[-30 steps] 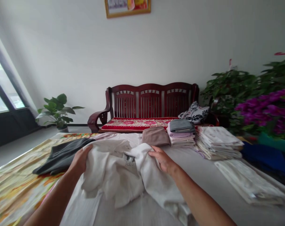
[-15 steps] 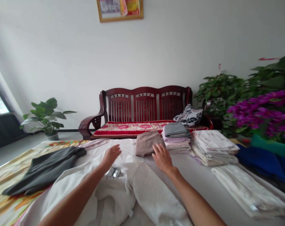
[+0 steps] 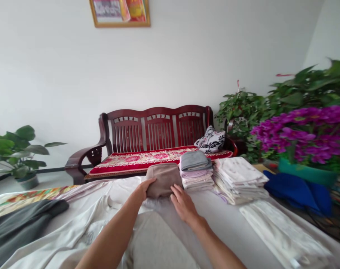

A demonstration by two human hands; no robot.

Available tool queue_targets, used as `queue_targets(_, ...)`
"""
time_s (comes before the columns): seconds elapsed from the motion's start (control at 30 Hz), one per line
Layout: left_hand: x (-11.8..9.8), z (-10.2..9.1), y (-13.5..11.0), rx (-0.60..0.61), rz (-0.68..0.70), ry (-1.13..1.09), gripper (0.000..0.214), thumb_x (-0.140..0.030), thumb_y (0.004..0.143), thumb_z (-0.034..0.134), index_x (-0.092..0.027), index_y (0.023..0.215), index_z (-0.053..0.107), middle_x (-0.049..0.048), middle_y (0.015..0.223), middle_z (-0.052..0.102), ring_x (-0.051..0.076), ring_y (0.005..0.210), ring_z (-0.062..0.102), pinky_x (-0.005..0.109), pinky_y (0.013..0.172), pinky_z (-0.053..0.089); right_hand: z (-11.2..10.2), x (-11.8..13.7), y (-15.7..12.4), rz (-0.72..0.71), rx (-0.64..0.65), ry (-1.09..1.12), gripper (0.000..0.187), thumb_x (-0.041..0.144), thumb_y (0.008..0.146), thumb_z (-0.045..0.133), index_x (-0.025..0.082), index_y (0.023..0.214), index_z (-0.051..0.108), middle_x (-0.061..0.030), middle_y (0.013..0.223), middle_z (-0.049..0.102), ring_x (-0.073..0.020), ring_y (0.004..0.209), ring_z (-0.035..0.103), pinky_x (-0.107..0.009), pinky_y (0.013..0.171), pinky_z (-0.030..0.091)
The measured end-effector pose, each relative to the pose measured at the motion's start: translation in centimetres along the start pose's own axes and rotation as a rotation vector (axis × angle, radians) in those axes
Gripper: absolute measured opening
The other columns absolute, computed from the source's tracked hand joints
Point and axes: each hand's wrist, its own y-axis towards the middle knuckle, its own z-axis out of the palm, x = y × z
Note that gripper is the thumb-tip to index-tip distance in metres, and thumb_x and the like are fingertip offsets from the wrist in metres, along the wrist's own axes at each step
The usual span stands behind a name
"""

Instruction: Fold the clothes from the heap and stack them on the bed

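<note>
A folded brown cloth [image 3: 164, 178] lies at the far side of the cloth-covered table [image 3: 228, 224]. My left hand [image 3: 144, 187] curls round its left edge. My right hand [image 3: 182, 202] lies flat with fingers stretched out, the fingertips touching the cloth's front right corner. A rumpled white garment [image 3: 97, 231] is spread on the table under and between my forearms.
Right of the brown cloth stands a stack topped by a grey cloth [image 3: 195, 161], then a stack of white cloths [image 3: 239, 178] and a long folded white cloth [image 3: 282, 231]. A dark grey garment [image 3: 18, 228] lies at the left. A blue cloth [image 3: 296, 186], purple flowers [image 3: 304, 134] and a wooden bench [image 3: 155, 149] stand beyond.
Both hands let go of the white garment, which dropped flat, and reached forward to the brown cloth. The view swung to the right.
</note>
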Motion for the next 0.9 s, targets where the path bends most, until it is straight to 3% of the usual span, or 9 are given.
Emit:
queue_targets(0.17,-0.9,-0.4,-3.4,-0.039,0.070,-0.058,0.044,-0.029,0.068,0.078,-0.017,0.107,0.061,0.0057,0.078,0.073,0.021,0.066,0.069,0.033,0.064,0.059,-0.4,1.3,-0.2,0.022,-0.142,0.247,0.042,0.038,0.091,0.049,0.023,0.128,0.064,-0.0098,0.137,0.061,-0.0248,0.131,0.053,-0.043,0.114,0.038)
queue_targets(0.27,-2.7,-1.4,-6.8,0.003,0.138,-0.080,0.046,-0.028,0.068,0.078,-0.019,0.110,0.060,0.0052,0.083,0.074,0.020,0.067,0.070,0.032,0.066,0.059,-1.4,3.2,0.0,0.081,-0.323,0.466,0.055,0.041,0.080,0.064,0.023,0.132,0.059,-0.0106,0.140,0.057,-0.0289,0.134,0.048,-0.046,0.116,0.036)
queue_targets(0.33,-4.1,-2.1,-9.1,0.029,0.164,-0.092,0.047,-0.029,0.069,0.078,-0.020,0.111,0.061,0.0053,0.087,0.075,0.021,0.071,0.071,0.033,0.068,0.059,-2.7,4.7,0.2,0.121,-0.355,0.724,0.067,0.043,0.076,0.071,0.024,0.137,0.053,-0.0101,0.142,0.056,-0.0304,0.135,0.047,-0.047,0.114,0.039)
queue_targets(0.4,-5.2,-2.5,-11.1,0.060,0.151,-0.108,0.046,-0.031,0.069,0.077,-0.019,0.111,0.062,0.0062,0.089,0.076,0.024,0.076,0.072,0.035,0.071,0.060,-4.4,6.0,0.3,0.113,-0.253,1.054,0.067,0.046,0.078,0.072,0.025,0.138,0.051,-0.0086,0.142,0.058,-0.0293,0.133,0.051,-0.046,0.111,0.042)
queue_targets(0.47,-5.8,-2.5,-12.6,0.107,0.119,-0.130,0.047,-0.034,0.068,0.076,-0.017,0.110,0.064,0.0085,0.091,0.077,0.028,0.082,0.073,0.038,0.075,0.060,-6.0,6.9,0.1,0.100,-0.058,1.343,0.058,0.049,0.081,0.069,0.023,0.131,0.056,-0.0087,0.137,0.062,-0.0287,0.129,0.056,-0.045,0.109,0.045)
queue_targets(0.53,-5.8,-2.0,-13.4,0.163,0.082,-0.154,0.048,-0.036,0.068,0.074,-0.015,0.110,0.065,0.0108,0.092,0.077,0.031,0.089,0.073,0.041,0.081,0.059,-7.2,7.1,-0.5,0.152,0.108,1.523,0.051,0.051,0.080,0.069,0.020,0.120,0.062,-0.0105,0.129,0.068,-0.0297,0.125,0.059,-0.046,0.107,0.046)
queue_targets(0.6,-5.3,-1.1,-13.8,0.209,0.041,-0.183,0.048,-0.037,0.068,0.073,-0.013,0.109,0.065,0.0123,0.092,0.077,0.034,0.094,0.073,0.043,0.086,0.058,-7.8,6.8,-1.2,0.251,0.191,1.620,0.048,0.051,0.076,0.072,0.017,0.109,0.067,-0.0121,0.121,0.072,-0.0310,0.122,0.062,-0.046,0.106,0.048)
queue_targets(0.73,-3.8,0.6,-13.7,0.282,-0.046,-0.234,0.045,-0.035,0.072,0.068,-0.010,0.110,0.066,0.0131,0.088,0.078,0.034,0.098,0.072,0.045,0.091,0.056,-8.8,5.6,-2.8,0.373,0.175,1.654,0.043,0.046,0.072,0.076,0.015,0.102,0.069,-0.0126,0.114,0.075,-0.0308,0.118,0.065,-0.043,0.103,0.051)
queue_targets(0.9,-3.1,3.3,-13.2,0.313,-0.207,-0.294,0.049,-0.029,0.078,0.070,-0.008,0.121,0.062,0.0132,0.088,0.078,0.031,0.091,0.074,0.041,0.087,0.058,-12.5,4.6,-3.6,0.335,0.062,1.501,0.044,0.035,0.073,0.079,0.017,0.112,0.068,-0.0091,0.109,0.077,-0.0264,0.109,0.070,-0.036,0.094,0.056)
